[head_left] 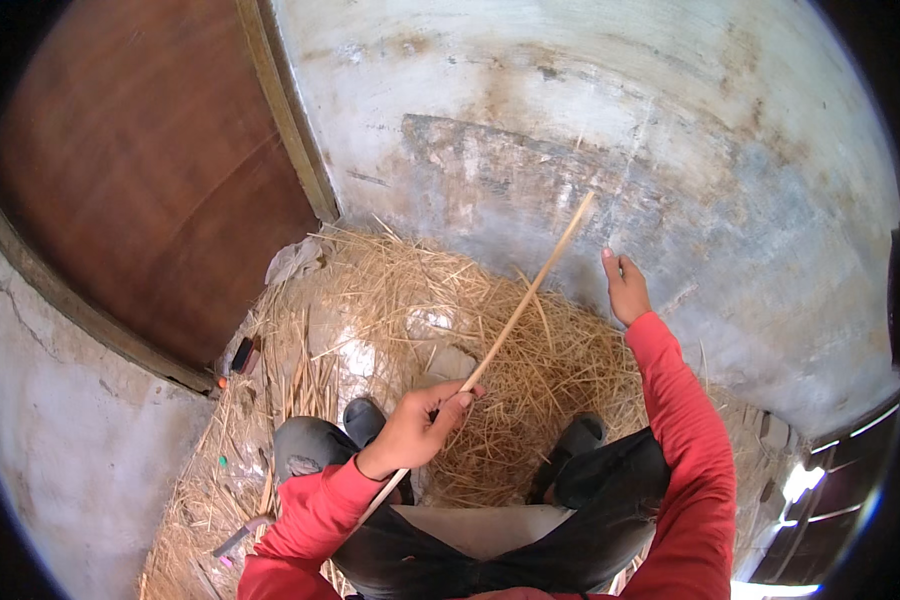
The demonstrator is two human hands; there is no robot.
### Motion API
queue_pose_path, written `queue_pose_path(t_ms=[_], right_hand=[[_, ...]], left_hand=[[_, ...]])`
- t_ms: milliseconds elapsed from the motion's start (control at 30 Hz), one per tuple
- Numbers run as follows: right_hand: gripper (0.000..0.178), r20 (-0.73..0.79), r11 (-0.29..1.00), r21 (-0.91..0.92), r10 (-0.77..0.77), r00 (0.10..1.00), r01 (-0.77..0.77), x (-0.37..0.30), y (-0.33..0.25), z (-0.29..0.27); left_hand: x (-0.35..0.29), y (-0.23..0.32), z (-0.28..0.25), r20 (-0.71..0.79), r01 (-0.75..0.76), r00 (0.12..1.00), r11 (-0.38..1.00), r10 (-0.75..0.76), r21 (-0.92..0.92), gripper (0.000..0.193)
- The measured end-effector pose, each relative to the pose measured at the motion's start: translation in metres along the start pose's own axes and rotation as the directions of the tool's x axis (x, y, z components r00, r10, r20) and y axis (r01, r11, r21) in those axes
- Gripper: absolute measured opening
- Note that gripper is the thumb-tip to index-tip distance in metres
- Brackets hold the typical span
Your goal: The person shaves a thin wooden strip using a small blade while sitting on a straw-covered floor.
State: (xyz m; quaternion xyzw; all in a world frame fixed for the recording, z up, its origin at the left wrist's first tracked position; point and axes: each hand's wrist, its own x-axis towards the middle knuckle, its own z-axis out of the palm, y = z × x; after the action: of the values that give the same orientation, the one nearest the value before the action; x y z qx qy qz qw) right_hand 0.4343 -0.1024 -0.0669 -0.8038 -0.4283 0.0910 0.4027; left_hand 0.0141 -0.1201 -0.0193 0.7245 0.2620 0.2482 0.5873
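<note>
A long, slim, pale wooden stick [535,287], perhaps a bamboo strip, slants from near my lap up towards the wall. My left hand [425,430] is closed round it at about mid-length, thumb on top, above my left knee. The stick's lower end runs under my left forearm and is partly hidden. My right hand [627,288] is raised in front of the wall, to the right of the stick's upper end and apart from it. Its thumb and finger are spread, with nothing visible between them. A faint pale line shows above them; I cannot tell whether it is on the wall.
Loose straw-like strips [510,420] cover the floor around my sandals. A stained wall [750,230] stands ahead, a brown door panel [160,190] at left. A dark-bladed tool [238,537] lies lower left; a small black-and-red object [245,356] lies near the door.
</note>
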Motion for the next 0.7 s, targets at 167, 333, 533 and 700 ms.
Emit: queue_pose_path(t_ms=[167, 333, 533, 700], right_hand=[[0.046, 0.037, 0.932, 0.324, -0.184, 0.982, 0.162, -0.047, -0.073, -0.012], [0.038, 0.129, 0.9, 0.349, -0.324, 0.937, 0.263, -0.078, -0.12, -0.018], [0.041, -0.214, 0.877, 0.405, -0.186, 0.959, 0.26, -0.054, -0.102, -0.01], [0.044, -0.09, 0.751, 0.657, 0.168, 0.982, -0.069, -0.031, -0.083, -0.028]], left_hand=[[0.008, -0.002, -0.002, 0.075, 0.038, 0.997, 0.993, -0.029, -0.111, 0.036], [0.01, -0.004, 0.001, 0.107, 0.025, 0.994, 0.992, -0.012, -0.126, 0.039], [0.008, -0.006, 0.006, 0.174, 0.062, 0.984, 0.99, -0.04, -0.123, 0.037], [0.004, -0.005, 0.012, 0.256, 0.13, 0.962, 0.986, -0.099, -0.106, 0.037]])
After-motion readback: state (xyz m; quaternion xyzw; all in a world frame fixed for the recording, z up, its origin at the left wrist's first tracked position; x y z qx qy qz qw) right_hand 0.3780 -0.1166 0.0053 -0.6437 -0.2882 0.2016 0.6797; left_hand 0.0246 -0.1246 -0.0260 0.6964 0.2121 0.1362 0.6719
